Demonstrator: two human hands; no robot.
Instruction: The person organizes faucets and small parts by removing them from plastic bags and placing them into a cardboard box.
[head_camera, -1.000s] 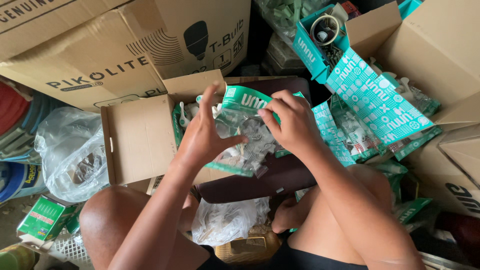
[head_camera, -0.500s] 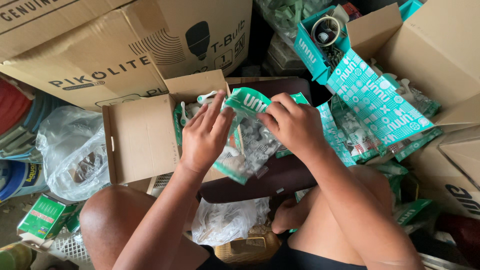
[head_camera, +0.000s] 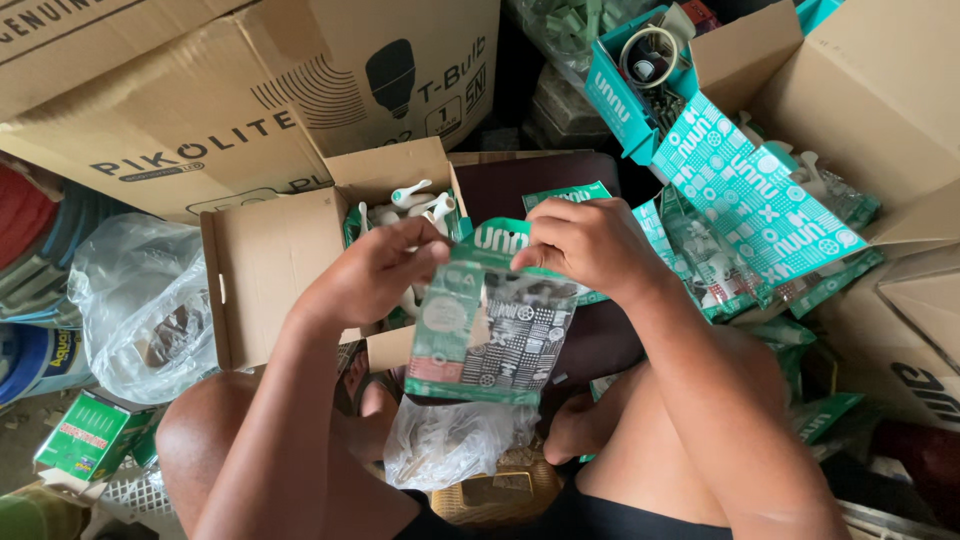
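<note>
My left hand (head_camera: 372, 272) and my right hand (head_camera: 590, 243) both pinch the top edge of a green and clear plastic packet (head_camera: 492, 320), which hangs upright in front of me above my knees. Its top strip is green, its lower part patterned in black and white. Just behind my left hand is a small open cardboard box (head_camera: 268, 262) with white plastic parts (head_camera: 412, 198) and green packets inside. A dark brown board (head_camera: 500, 185) lies under and behind the packet.
A large cardboard carton (head_camera: 250, 90) stands at the back. To the right lie a teal patterned box (head_camera: 750, 190), a pile of similar packets (head_camera: 700, 265) and more cartons (head_camera: 890, 90). Clear plastic bags sit at the left (head_camera: 140, 310) and between my legs (head_camera: 450, 440).
The packet has come out of the box area and now hangs flat and upright, lower and nearer to me. Both hands shifted to grip its top edge.
</note>
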